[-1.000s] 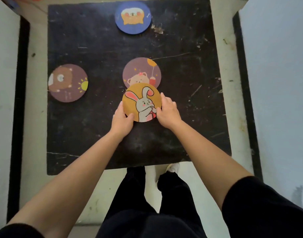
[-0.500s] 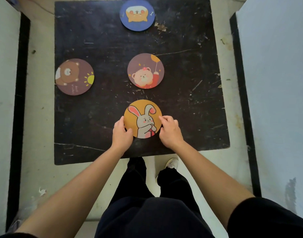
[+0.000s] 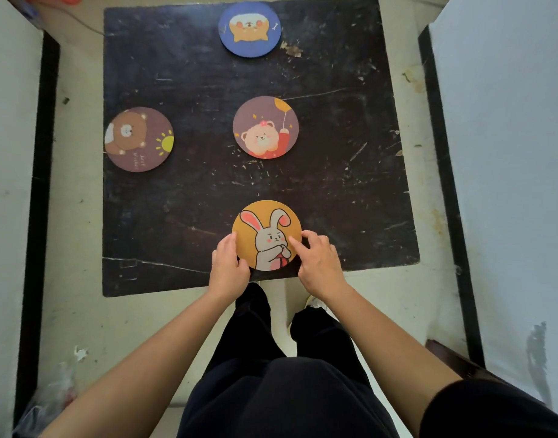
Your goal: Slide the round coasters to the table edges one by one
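Observation:
An orange rabbit coaster lies flat close to the near edge of the black table. My left hand touches its left rim and my right hand rests fingertips on its right side. A purple coaster with a pink-bowed bear lies in the table's middle. A purple bear-and-sun coaster sits at the left edge. A blue dog coaster sits at the far edge.
White walls with black skirting close in on both sides of the table. My legs in dark trousers stand just below the table's near edge, on a pale floor.
Both hands slid the rabbit coaster toward me, from beside the centre bear coaster down to the near edge. The other coasters stayed put.

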A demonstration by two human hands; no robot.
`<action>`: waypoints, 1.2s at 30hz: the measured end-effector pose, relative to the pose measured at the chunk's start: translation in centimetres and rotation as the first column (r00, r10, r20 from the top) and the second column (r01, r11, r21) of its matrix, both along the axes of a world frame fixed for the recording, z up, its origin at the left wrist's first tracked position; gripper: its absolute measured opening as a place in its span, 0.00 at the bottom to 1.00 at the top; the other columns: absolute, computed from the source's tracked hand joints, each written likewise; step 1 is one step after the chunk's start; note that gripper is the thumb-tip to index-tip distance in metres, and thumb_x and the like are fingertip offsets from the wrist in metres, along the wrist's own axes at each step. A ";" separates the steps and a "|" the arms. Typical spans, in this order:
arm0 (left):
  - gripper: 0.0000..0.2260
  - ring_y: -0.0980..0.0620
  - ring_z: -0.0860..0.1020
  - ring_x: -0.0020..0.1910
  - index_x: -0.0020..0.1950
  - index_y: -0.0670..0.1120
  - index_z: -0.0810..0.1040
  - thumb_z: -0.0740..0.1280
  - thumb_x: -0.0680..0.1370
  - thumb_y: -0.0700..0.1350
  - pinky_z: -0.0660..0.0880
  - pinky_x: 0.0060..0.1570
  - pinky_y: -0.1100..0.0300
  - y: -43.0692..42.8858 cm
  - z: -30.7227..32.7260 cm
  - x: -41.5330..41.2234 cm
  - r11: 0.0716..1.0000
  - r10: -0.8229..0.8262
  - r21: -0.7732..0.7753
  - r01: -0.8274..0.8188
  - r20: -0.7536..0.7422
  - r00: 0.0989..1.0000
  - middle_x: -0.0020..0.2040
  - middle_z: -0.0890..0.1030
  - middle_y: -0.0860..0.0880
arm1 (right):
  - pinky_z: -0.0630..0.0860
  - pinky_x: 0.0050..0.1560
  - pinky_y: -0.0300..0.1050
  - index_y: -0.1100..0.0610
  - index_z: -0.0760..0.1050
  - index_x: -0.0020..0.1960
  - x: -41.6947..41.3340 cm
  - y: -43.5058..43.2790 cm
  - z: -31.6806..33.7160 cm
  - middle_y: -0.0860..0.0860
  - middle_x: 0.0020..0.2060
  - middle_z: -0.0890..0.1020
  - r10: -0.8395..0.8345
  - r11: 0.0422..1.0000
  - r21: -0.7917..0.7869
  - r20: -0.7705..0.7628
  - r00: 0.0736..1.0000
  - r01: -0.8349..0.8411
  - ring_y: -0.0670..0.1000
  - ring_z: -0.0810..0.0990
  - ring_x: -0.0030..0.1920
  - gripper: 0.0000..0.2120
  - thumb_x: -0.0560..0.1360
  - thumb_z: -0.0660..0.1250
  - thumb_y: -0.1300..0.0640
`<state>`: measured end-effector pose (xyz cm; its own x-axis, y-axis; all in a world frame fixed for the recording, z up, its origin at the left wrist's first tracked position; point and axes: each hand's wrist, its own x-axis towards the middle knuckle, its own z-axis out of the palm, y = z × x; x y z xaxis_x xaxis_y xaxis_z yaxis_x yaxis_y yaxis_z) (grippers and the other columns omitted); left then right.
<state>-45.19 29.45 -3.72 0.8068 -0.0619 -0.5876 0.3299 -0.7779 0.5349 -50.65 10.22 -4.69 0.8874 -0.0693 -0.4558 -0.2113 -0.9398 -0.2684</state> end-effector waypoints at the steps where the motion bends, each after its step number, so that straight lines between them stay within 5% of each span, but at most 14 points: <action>1: 0.25 0.47 0.64 0.71 0.76 0.47 0.61 0.62 0.80 0.40 0.69 0.69 0.45 0.0 0.0 0.1 1.000 -0.010 0.007 0.010 0.004 1.000 0.73 0.66 0.47 | 0.65 0.68 0.53 0.48 0.62 0.76 -0.1 -0.1 -0.1 0.54 0.72 0.65 0.007 1.000 -0.008 -0.001 1.000 -0.007 0.56 0.64 0.69 0.27 0.78 0.61 0.58; 11: 0.25 0.46 0.64 0.71 0.76 0.46 0.59 0.62 0.80 0.40 0.69 0.69 0.48 0.0 0.3 0.0 0.987 -0.142 0.071 0.141 0.002 0.990 0.74 0.64 0.46 | 0.67 0.66 0.53 0.47 0.64 0.75 -0.2 -0.3 -0.1 0.54 0.71 0.68 0.061 0.998 -0.032 -0.034 0.998 -0.062 0.56 0.65 0.67 0.26 0.78 0.62 0.55; 16: 0.27 0.44 0.63 0.73 0.78 0.47 0.55 0.60 0.81 0.50 0.65 0.69 0.44 0.4 1.5 1.7 0.906 -0.332 0.287 0.310 0.031 0.943 0.77 0.61 0.46 | 0.68 0.64 0.52 0.46 0.61 0.75 1.3 -1.3 1.3 0.54 0.69 0.69 0.078 0.994 -0.070 -0.028 0.997 -0.080 0.56 0.67 0.65 0.25 0.79 0.59 0.53; 20: 0.27 0.43 0.59 0.76 0.79 0.48 0.55 0.54 0.82 0.56 0.64 0.69 0.42 -0.5 5.4 7.4 0.825 -0.480 0.437 0.358 0.209 0.852 0.80 0.58 0.45 | 0.67 0.67 0.56 0.46 0.58 0.77 5.9 -3.8 4.9 0.56 0.74 0.66 -0.026 0.988 -0.149 0.102 0.995 0.041 0.57 0.66 0.71 0.24 0.81 0.56 0.49; 26: 0.29 0.39 0.56 0.77 0.78 0.46 0.56 0.49 0.81 0.60 0.58 0.71 0.37 -3.5 13.1 16.3 0.845 -0.509 0.460 0.272 0.539 0.671 0.80 0.57 0.42 | 0.66 0.70 0.59 0.47 0.61 0.76 13.3 -9.1 13.5 0.55 0.75 0.66 -0.127 0.939 -0.227 0.466 0.876 0.257 0.59 0.65 0.73 0.26 0.80 0.53 0.41; 36: 0.30 0.38 0.53 0.78 0.78 0.48 0.55 0.44 0.80 0.63 0.54 0.71 0.33 -13.5 16.4 17.5 0.769 -0.616 0.557 0.315 0.513 0.597 0.80 0.54 0.42 | 0.58 0.74 0.59 0.48 0.60 0.77 12.5 -19.1 17.9 0.57 0.78 0.61 -0.046 0.916 -0.316 0.527 0.848 0.246 0.61 0.61 0.76 0.30 0.80 0.48 0.36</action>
<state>-27.65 15.93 12.66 0.8959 -0.4442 -0.0040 -0.4423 -0.8928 0.0852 -38.15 -8.92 13.22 0.9494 -0.2856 0.1303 -0.2846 -0.9583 -0.0266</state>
